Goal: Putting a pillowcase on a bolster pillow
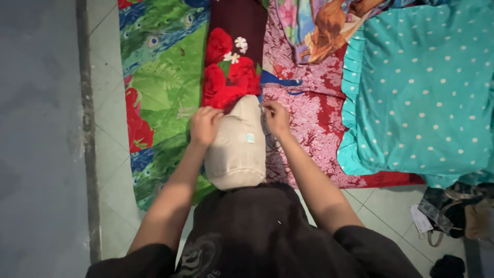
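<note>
The left hand [205, 125] grips the hem of the dark red floral cover [231, 62] with fingers clenched, at the left flank of the beige bolster [236, 149], which lies on the mattress near its front edge. The right hand [276, 118] pinches the hem opposite. Draw both sides evenly, keeping the cover straight along the bolster.

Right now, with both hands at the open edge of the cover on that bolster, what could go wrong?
1. The dark red floral cover is only partway on; the beige bolster pillow may bunch inside it.
2. The left hand and right hand each keep a grip on opposite sides; uneven pulling might twist the cover.
3. The bolster's bare end overhangs the green peacock-print sheet and might touch the floor.
</note>
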